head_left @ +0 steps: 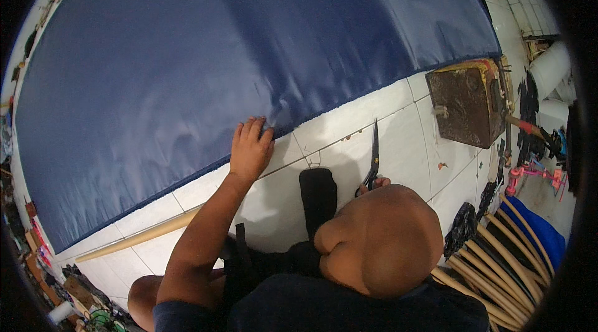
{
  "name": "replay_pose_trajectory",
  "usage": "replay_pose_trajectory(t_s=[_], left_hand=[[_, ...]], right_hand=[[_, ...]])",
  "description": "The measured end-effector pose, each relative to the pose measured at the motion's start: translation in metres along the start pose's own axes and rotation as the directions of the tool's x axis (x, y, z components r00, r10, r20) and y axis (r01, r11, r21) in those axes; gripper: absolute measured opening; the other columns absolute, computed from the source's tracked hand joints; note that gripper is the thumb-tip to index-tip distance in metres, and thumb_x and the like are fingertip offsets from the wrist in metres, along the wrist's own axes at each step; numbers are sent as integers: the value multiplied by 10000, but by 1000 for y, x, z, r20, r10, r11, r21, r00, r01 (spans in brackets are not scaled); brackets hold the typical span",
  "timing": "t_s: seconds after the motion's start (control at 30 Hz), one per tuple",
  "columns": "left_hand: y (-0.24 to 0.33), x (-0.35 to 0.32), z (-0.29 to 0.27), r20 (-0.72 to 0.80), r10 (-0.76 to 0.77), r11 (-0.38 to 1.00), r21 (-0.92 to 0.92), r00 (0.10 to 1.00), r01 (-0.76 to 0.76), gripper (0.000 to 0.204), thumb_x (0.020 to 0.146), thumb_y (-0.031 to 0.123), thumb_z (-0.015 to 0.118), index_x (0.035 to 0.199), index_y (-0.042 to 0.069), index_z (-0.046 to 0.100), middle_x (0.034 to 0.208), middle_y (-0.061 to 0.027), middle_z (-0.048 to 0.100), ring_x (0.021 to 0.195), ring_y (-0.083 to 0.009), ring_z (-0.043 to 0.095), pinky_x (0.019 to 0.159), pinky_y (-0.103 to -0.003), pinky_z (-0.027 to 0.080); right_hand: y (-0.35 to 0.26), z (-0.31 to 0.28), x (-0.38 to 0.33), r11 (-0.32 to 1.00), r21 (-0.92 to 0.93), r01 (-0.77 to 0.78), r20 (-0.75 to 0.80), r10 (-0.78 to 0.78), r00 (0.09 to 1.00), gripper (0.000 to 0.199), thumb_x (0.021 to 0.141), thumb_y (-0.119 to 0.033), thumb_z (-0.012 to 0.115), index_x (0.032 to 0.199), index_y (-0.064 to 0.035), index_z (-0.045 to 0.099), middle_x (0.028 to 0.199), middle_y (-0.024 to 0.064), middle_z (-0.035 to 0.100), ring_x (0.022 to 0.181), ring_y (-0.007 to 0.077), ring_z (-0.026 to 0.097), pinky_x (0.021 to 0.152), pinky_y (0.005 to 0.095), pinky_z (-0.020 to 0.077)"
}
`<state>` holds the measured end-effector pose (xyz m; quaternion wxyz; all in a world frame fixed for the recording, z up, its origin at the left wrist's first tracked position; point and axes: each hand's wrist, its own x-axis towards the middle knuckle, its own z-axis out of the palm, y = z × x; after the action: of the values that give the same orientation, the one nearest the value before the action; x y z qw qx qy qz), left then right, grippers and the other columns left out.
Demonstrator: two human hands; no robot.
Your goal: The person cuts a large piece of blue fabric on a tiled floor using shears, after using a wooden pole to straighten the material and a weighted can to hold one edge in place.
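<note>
A large glossy dark-blue sheet (156, 70) of what looks like vinyl or fabric lies spread over the white floor tiles. My left hand (252, 147) rests flat on its near edge, fingers stretched out, near some small wrinkles. To the right, my right hand (381, 184) has hold of black-handled scissors (375, 156), whose blades point away from me toward the sheet's edge without touching it. Only a few fingertips of that hand show; the rest is hidden behind my body. A black oblong thing (318, 198) lies between my two hands.
A rusty metal box (464, 108) stands against the sheet's right corner. One long tan rod (140, 235) lies on the tiles (398, 136) at left. At lower right are several curved tan rods (492, 273), a black plastic bag (460, 229) and blue material (536, 232).
</note>
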<state>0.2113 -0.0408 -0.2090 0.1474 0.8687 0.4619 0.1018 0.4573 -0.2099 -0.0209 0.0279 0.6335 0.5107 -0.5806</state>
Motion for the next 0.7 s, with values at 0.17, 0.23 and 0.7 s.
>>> replay_pose_trajectory(t_s=[0.17, 0.23, 0.7], left_hand=[[17, 9, 11, -43, -42, 999, -4, 998, 42, 356, 863, 152, 622, 1217, 129, 643, 1220, -115, 581, 1194, -311, 532, 1060, -534, 379], [20, 10, 16, -56, -33, 999, -13, 998, 32, 338, 862, 149, 617, 1197, 114, 653, 1173, -107, 586, 1150, -306, 545, 1058, -521, 385], [23, 9, 13, -103, -81, 978, -202, 991, 58, 326, 825, 42, 650, 1150, 20, 631, 1037, -123, 581, 993, -334, 576, 1008, -491, 448]], right_hand=[[-59, -49, -2, 981, -155, 119, 184, -90, 979, 275, 824, -327, 602, 907, -84, 699, 845, 185, 690, 860, 357, 690, 914, 495, 486], [-79, -63, -2, 963, -215, 160, 230, -109, 967, 262, 809, -317, 605, 887, -90, 712, 829, 183, 693, 851, 355, 695, 927, 499, 483], [-153, -126, 17, 893, -332, 304, 171, -260, 950, 217, 737, -269, 628, 770, -86, 740, 774, 194, 702, 834, 360, 707, 962, 490, 493]])
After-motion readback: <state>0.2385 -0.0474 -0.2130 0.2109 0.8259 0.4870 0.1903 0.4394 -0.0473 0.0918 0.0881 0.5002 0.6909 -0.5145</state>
